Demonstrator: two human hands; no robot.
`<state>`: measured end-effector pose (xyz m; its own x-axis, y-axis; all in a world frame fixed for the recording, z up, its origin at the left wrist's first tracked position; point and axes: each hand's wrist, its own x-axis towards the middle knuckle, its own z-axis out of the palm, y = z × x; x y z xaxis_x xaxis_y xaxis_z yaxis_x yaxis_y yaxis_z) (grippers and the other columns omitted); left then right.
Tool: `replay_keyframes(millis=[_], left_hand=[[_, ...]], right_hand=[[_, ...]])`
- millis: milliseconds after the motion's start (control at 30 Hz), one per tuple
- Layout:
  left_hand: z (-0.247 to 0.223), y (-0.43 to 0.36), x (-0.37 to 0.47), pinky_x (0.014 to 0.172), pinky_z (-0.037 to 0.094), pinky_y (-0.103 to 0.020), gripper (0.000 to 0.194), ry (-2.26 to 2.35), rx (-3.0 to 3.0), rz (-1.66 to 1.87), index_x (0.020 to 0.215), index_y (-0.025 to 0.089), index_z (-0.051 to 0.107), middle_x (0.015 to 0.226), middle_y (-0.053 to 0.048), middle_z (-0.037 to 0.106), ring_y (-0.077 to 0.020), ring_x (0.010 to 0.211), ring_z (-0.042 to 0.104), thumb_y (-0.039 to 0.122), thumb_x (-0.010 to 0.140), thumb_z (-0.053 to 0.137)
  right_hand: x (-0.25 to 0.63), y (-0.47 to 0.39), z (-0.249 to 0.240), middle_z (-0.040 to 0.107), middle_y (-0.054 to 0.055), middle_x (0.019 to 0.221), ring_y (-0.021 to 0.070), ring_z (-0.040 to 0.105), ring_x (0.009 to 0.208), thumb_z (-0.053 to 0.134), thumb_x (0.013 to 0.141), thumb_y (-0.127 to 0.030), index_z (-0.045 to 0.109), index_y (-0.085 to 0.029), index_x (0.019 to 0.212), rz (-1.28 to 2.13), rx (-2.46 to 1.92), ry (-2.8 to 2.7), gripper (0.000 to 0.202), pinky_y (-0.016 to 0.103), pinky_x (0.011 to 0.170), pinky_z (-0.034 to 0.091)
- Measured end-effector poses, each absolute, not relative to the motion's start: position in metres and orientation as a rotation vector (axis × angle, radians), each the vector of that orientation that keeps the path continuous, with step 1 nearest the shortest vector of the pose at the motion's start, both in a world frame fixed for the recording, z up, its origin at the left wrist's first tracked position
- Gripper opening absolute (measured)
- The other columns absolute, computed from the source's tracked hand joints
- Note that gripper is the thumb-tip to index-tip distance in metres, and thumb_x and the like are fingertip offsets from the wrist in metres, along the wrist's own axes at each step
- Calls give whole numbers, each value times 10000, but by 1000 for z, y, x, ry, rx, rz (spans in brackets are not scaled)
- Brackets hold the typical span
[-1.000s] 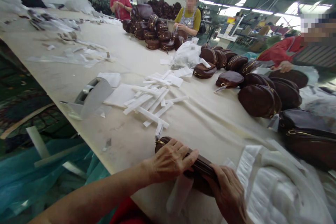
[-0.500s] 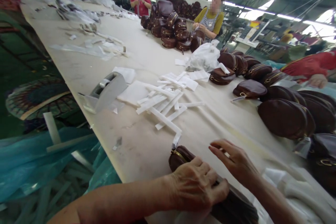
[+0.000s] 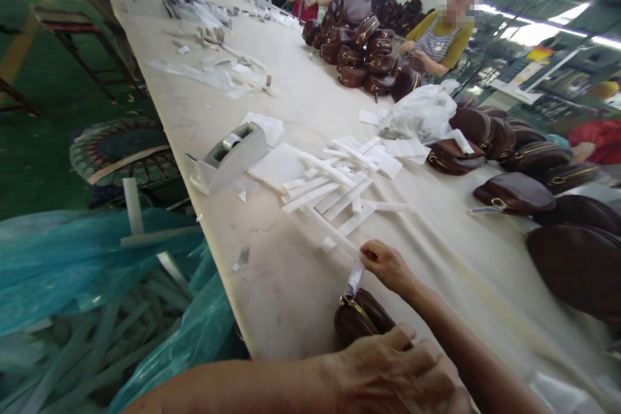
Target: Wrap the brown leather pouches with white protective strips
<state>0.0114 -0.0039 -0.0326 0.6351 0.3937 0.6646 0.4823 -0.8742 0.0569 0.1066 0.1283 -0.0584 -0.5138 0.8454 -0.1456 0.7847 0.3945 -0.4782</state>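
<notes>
A dark brown zipped bag (image 3: 361,318) lies near the table's front edge, with a whitish wrapped tab (image 3: 354,277) sticking up from its zipper end. My left hand (image 3: 402,372) is closed over the bag's near part, which the hand mostly hides. Beyond the bag, my right hand (image 3: 385,264) pinches the near end of a long white strip (image 3: 334,233) beside the tab. That strip runs back to a loose pile of white strips (image 3: 334,181) on the table.
A tape dispenser (image 3: 233,155) stands by the table's left edge (image 3: 213,252). More brown bags (image 3: 572,265) line the right side and are heaped (image 3: 359,45) farther back, near two people. A teal plastic bag (image 3: 48,272) of strips is at lower left. A clear plastic bag (image 3: 420,113) lies mid-table.
My right hand has moved forward and left, from open above the bag to closed on the strip's end. My left hand stays on the bag. The view has shifted left.
</notes>
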Motion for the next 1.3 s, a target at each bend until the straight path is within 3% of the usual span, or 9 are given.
replay_keyframes(millis=[133, 267, 467, 733, 867, 1033, 1167, 1300], left_hand=[[-30, -1, 2, 806, 446, -329, 288, -597, -2808, -1073, 1164, 104, 522, 953, -85, 563, -180, 884, 558, 253, 932, 439], [-31, 2, -2, 836, 466, -324, 153, -534, -2773, -1204, 976, 166, 537, 923, -67, 612, -173, 879, 582, 254, 928, 422], [-32, -1, -2, 995, 425, -360, 143, -492, -2619, -1295, 934, 114, 575, 1064, -111, 617, -220, 1048, 557, 232, 869, 529], [-35, -8, 0, 1045, 342, -364, 65, -580, -2376, -1371, 868, 202, 605, 1113, -20, 602, -161, 1124, 482, 218, 846, 546], [-33, -7, -1, 995, 392, -370, 108, -520, -2496, -1265, 917, 158, 586, 1139, -76, 607, -206, 1132, 498, 240, 861, 544], [-29, -6, -2, 920, 413, -367, 154, -536, -2494, -1299, 995, 144, 586, 956, -48, 625, -185, 968, 542, 226, 872, 541], [-28, -5, -1, 852, 426, -333, 176, -526, -2548, -1238, 1008, 124, 592, 962, -61, 602, -181, 945, 533, 226, 867, 568], [-30, -5, 0, 847, 407, -331, 166, -563, -2603, -1213, 987, 134, 579, 983, -74, 590, -182, 967, 515, 264, 890, 549]], right_hand=[[155, 104, -22, 536, -41, 619, 112, 516, 579, 582, 812, -391, 601, -189, 741, 796, -1499, -2341, 215, 218, 541, 417], [206, 49, 12, 626, -24, 685, 124, 583, 602, 630, 798, -445, 655, -206, 861, 559, -1500, -2132, 248, 208, 577, 485], [234, -41, 29, 716, 6, 837, 153, 678, 681, 606, 849, -372, 668, -267, 1032, 281, -1433, -2114, 220, 200, 605, 546], [245, -68, 29, 709, 32, 895, 141, 693, 726, 546, 889, -234, 632, -270, 1168, 261, -1272, -2251, 294, 173, 590, 552], [243, -70, 24, 708, 59, 924, 154, 690, 765, 520, 891, -182, 600, -250, 1227, 107, -1237, -2327, 352, 203, 624, 555], [240, -73, 14, 687, 57, 896, 143, 668, 762, 505, 887, -128, 598, -232, 1222, 9, -1168, -2328, 363, 207, 639, 540], [242, -79, 4, 652, 70, 926, 151, 650, 796, 489, 890, -124, 573, -221, 1251, 23, -1210, -2321, 383, 221, 661, 539], [240, -88, -7, 606, 100, 986, 201, 621, 876, 520, 876, -182, 547, -198, 1276, -89, -1273, -2243, 401, 316, 734, 542]])
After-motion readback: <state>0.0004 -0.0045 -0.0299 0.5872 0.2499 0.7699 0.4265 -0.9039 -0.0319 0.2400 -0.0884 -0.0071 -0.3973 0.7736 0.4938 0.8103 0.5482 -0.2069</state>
